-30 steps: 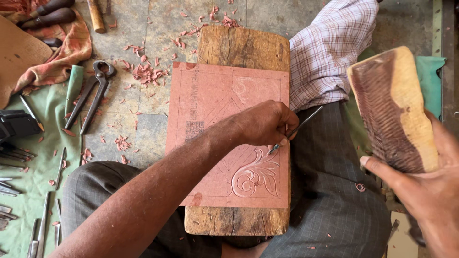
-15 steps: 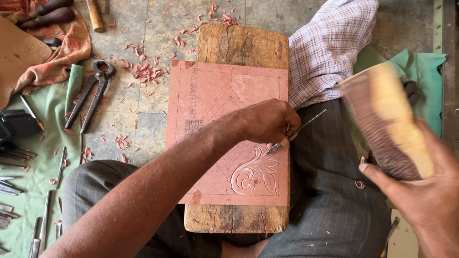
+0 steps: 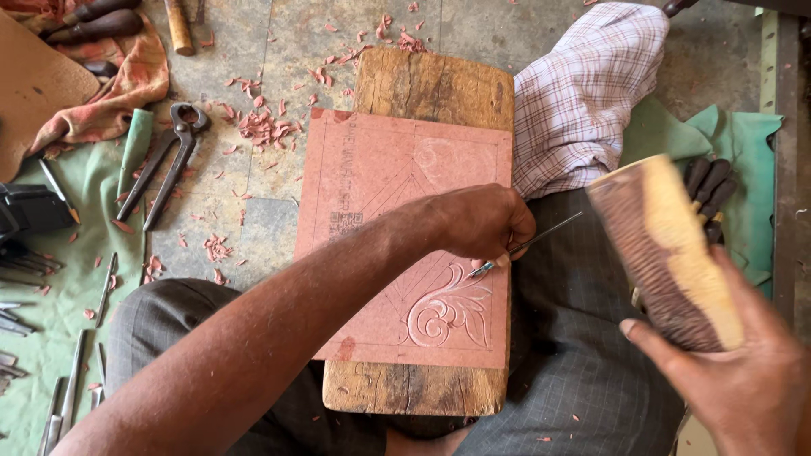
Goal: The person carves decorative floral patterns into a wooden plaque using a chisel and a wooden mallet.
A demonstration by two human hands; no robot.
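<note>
Left hand (image 3: 481, 221), closed in a firm fist at the centre of the frame, grips a thin steel chisel (image 3: 528, 246) whose tip rests on the lower right part of a flat reddish-pink rectangular slab (image 3: 372, 194), just above a scrolled leaf-and-spiral motif (image 3: 449, 311) already cut into its lower right corner; right hand (image 3: 743, 380), at the lower right of the frame, is wrapped around the base of a blunt wooden mallet of pale and dark streaked wood (image 3: 667, 249), raised clear of the chisel and blurred; the slab lies on a thick weathered wooden board (image 3: 431, 84) running from top centre to bottom centre, set across the lap of a seated person in grey checked trousers (image 3: 574, 371); faint scribed guide lines cross the slab's uncarved upper half.

By the look of it, the carving of the relief pattern is in hand, with one corner finished and most of the layout uncut; the next blow would call for the mallet to land squarely on the chisel's slender butt while the fist keeps the tip on its line, since a glancing strike could skid the edge across the finished scroll.

Pink shavings (image 3: 266, 127) litter the stone floor at upper left; black iron pincers (image 3: 165, 165) lie beside them; a row of slim metal tools (image 3: 63, 388) rests on green cloth (image 3: 68, 279) along the left edge; a checked white-and-purple cloth (image 3: 583, 93) sits at upper right.
</note>
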